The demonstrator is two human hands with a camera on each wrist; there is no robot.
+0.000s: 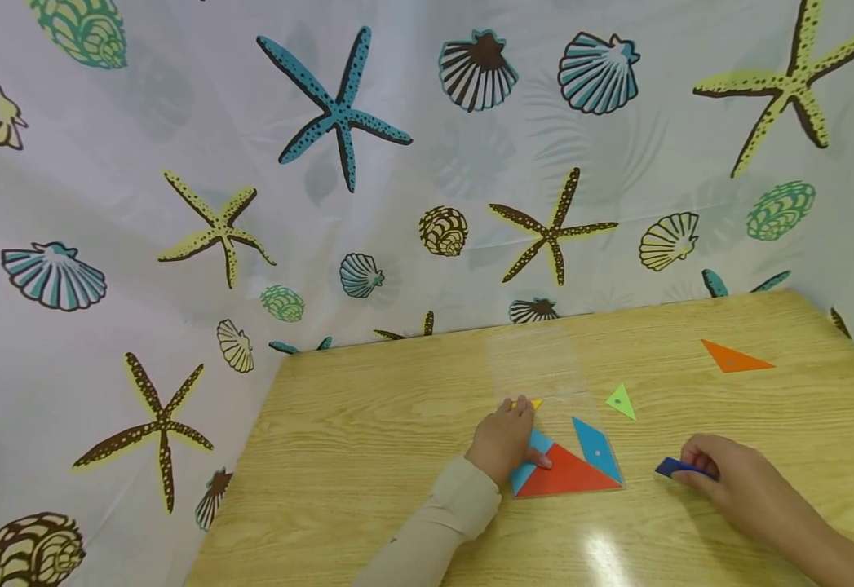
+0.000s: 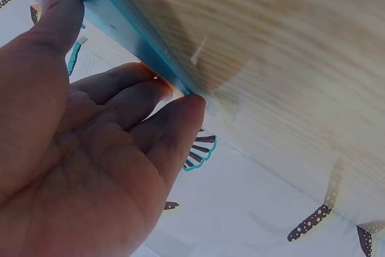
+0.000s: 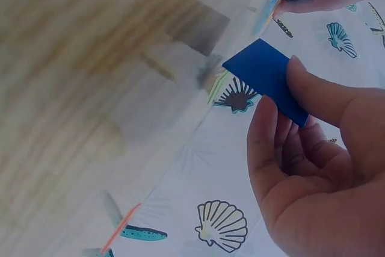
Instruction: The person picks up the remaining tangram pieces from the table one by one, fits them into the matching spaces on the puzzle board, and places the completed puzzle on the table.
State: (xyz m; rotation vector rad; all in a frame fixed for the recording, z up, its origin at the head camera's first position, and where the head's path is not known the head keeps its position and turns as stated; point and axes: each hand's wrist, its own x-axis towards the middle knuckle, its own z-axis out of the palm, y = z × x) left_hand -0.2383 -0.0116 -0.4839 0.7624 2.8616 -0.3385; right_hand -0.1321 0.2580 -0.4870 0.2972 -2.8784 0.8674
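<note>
My left hand (image 1: 506, 439) lies flat on a light blue piece (image 1: 528, 473) beside a large red triangle (image 1: 566, 474) on the wooden table (image 1: 368, 440). A blue parallelogram (image 1: 597, 448) touches the red triangle on its right. A small yellow piece (image 1: 529, 403) peeks out past my left fingertips. In the left wrist view my left fingers (image 2: 150, 97) press against the light blue piece's edge (image 2: 120, 19). My right hand (image 1: 720, 477) pinches a dark blue piece (image 1: 679, 468) just above the table; the right wrist view shows that piece (image 3: 267, 79) between thumb and fingers.
A clear plastic sheet (image 1: 537, 363) lies under and behind the grouped pieces. A small green triangle (image 1: 621, 402) and an orange triangle (image 1: 733, 357) lie loose at the right. A seashell and starfish curtain (image 1: 324, 163) hangs behind the table.
</note>
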